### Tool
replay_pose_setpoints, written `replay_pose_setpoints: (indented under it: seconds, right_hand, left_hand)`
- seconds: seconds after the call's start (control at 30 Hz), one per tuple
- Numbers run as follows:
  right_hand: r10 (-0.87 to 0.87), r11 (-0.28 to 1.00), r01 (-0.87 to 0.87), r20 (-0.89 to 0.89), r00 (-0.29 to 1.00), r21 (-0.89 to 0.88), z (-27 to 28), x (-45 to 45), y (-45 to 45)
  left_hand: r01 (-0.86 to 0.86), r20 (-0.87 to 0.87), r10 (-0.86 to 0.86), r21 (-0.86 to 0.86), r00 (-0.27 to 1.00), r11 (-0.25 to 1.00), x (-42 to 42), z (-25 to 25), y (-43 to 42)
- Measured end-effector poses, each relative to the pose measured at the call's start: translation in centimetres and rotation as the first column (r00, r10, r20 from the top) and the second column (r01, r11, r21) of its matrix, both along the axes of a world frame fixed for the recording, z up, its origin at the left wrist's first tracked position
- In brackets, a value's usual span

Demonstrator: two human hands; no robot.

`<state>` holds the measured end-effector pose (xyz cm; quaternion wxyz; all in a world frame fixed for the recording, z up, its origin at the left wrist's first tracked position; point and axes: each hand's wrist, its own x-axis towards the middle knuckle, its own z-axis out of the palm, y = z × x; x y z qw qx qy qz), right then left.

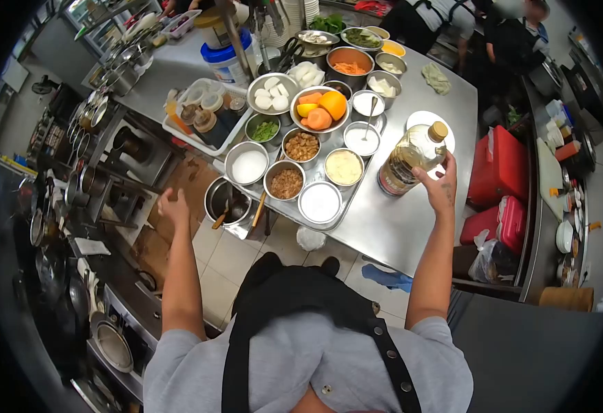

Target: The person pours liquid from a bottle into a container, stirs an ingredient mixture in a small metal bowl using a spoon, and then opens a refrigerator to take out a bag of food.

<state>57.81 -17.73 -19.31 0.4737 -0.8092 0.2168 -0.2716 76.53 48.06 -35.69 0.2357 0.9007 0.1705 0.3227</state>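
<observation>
Clear, capped bottle [404,164] in the right hand [442,184], over the metal table [391,224].
Seen in front of a white plate [422,118], the bottle is probably weighty and smooth, slippery if oily; a wraparound grip below its shoulder should suit. The left hand [174,208], fingers loosely parted, is empty. Beyond lies a laden tray [351,198].

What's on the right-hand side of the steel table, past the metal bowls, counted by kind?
Bottle, with your right hand on it: 1
White plate: 1
Green cloth: 1
Total: 3
</observation>
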Motion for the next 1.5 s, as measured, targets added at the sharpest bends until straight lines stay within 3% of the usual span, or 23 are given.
replay_pose_setpoints:
  seconds: [0.07, 0.1, 0.13, 0.17, 0.2, 0.27, 0.3, 0.37, 0.43, 0.53, 0.6, 0.67, 0.7, 0.73, 0.77, 0.83, 0.97, 1.0, 1.03, 1.17, 1.33, 1.43, 1.5]
  right_hand:
    - [0.058, 0.998, -0.06, 0.077, 0.995, 0.02, -1.2, 0.5, -0.8]
    - [0.039, 0.997, -0.04, 0.022, 0.999, 0.065, -0.9, -0.1, -0.8]
    - [0.027, 0.994, -0.024, -0.031, 0.999, 0.106, -0.2, -1.1, -0.5]
    - [0.066, 0.989, -0.054, -0.079, 0.995, 0.137, 0.3, -0.2, 0.3]
    - [0.055, 0.974, -0.057, 0.016, 0.998, 0.219, -0.1, 0.1, 0.8]
    - [0.04, 0.962, -0.06, 0.081, 0.996, 0.266, 0.6, 0.2, 1.8]
    - [0.032, 0.973, -0.045, 0.061, 0.998, 0.225, 2.3, 0.3, 2.4]
    - [0.112, 0.981, -0.125, 0.091, 0.99, 0.15, 5.3, 0.6, 3.2]
    - [0.216, 0.967, -0.227, 0.104, 0.971, 0.118, 10.9, 1.0, 6.2]
    - [0.373, 0.914, -0.387, 0.122, 0.92, 0.122, 18.6, 2.7, 11.6]
    - [0.448, 0.874, -0.475, 0.208, 0.87, 0.105, 22.4, 5.1, 17.7]
    - [0.586, 0.801, -0.597, 0.246, 0.772, -0.035, 24.7, 8.8, 22.3]
    - [0.498, 0.867, -0.481, 0.157, 0.853, -0.131, 24.6, 10.5, 22.2]
    - [0.56, 0.81, -0.518, 0.1, 0.823, -0.275, 25.7, 13.0, 25.5]
    - [0.587, 0.798, -0.545, 0.129, 0.799, -0.256, 26.0, 15.8, 29.2]
    - [0.604, 0.796, -0.59, 0.106, 0.79, -0.138, 26.9, 21.3, 36.9]
    - [0.742, 0.658, -0.722, 0.024, 0.67, -0.211, 25.9, 33.1, 48.3]
    - [0.709, 0.689, -0.694, -0.001, 0.705, -0.21, 25.1, 36.1, 49.6]
    - [0.731, 0.66, -0.736, -0.097, 0.675, -0.152, 24.0, 39.6, 49.7]
    - [0.69, 0.708, -0.652, -0.07, 0.72, 0.273, 18.2, 49.4, 52.7]
    - [0.279, 0.91, -0.299, 0.108, 0.954, 0.288, 10.0, 57.7, 54.5]
    - [0.088, 0.987, -0.093, 0.047, 0.995, 0.13, 5.6, 60.3, 53.7]
    - [-0.03, 1.0, 0.03, -0.06, 0.998, 0.002, 5.0, 60.1, 53.5]
  left_hand:
    - [-0.016, -0.218, -0.012, -0.123, 0.976, 0.992, -4.9, -3.7, 3.9]
    - [0.011, -0.282, -0.069, -0.2, 0.957, 0.98, -7.8, -6.7, 6.0]
    - [0.019, -0.385, -0.202, -0.431, 0.901, 0.902, -11.3, -10.6, 8.5]
    - [-0.108, -0.8, -0.223, -0.336, 0.557, 0.936, -17.8, -13.4, 9.9]
    - [-0.361, -0.86, -0.321, -0.468, 0.397, 0.807, -21.6, -12.2, 8.6]
    - [-0.551, -0.892, -0.44, -0.418, 0.099, 0.722, -27.6, -19.5, 11.9]
    - [0.035, -0.817, -0.548, -0.562, -0.177, 0.827, -30.8, -22.3, 13.6]
    - [-0.207, -0.815, -0.505, -0.462, -0.283, 0.862, -32.6, -21.5, 11.3]
    - [-0.202, -0.785, -0.607, -0.579, -0.123, 0.79, -34.8, -24.1, 12.4]
    - [-0.464, -0.837, -0.531, -0.525, 0.131, 0.714, -31.0, -18.7, 10.0]
    - [-0.454, -0.825, -0.502, -0.563, 0.259, 0.691, -27.7, -19.5, 11.1]
    - [-0.383, -0.787, -0.485, -0.612, 0.381, 0.691, -23.8, -20.3, 13.5]
    - [-0.413, -0.761, -0.482, -0.643, 0.433, 0.645, -21.5, -20.1, 14.7]
    - [-0.401, -0.718, -0.478, -0.687, 0.507, 0.606, -19.3, -20.2, 16.1]
    - [-0.386, -0.67, -0.472, -0.728, 0.573, 0.566, -17.4, -20.3, 17.6]
    - [-0.403, -0.663, -0.454, -0.735, 0.595, 0.546, -13.8, -19.8, 21.1]
    - [-0.382, -0.594, -0.423, -0.786, 0.684, 0.486, -7.9, -19.6, 29.1]
    - [-0.414, -0.613, -0.39, -0.772, 0.687, 0.482, -6.9, -18.4, 30.5]
    - [-0.413, -0.602, -0.364, -0.776, 0.71, 0.477, -6.1, -18.1, 31.8]
    - [-0.408, -0.562, -0.276, -0.79, 0.779, 0.458, -6.7, -18.9, 36.6]
    - [-0.509, -0.667, -0.284, -0.723, 0.689, 0.467, -12.5, -21.9, 38.3]
    - [-0.611, -0.732, -0.446, -0.678, 0.515, 0.408, -16.3, -21.2, 37.7]
    - [-0.597, -0.666, -0.529, -0.732, 0.526, 0.328, -18.7, -21.8, 37.8]
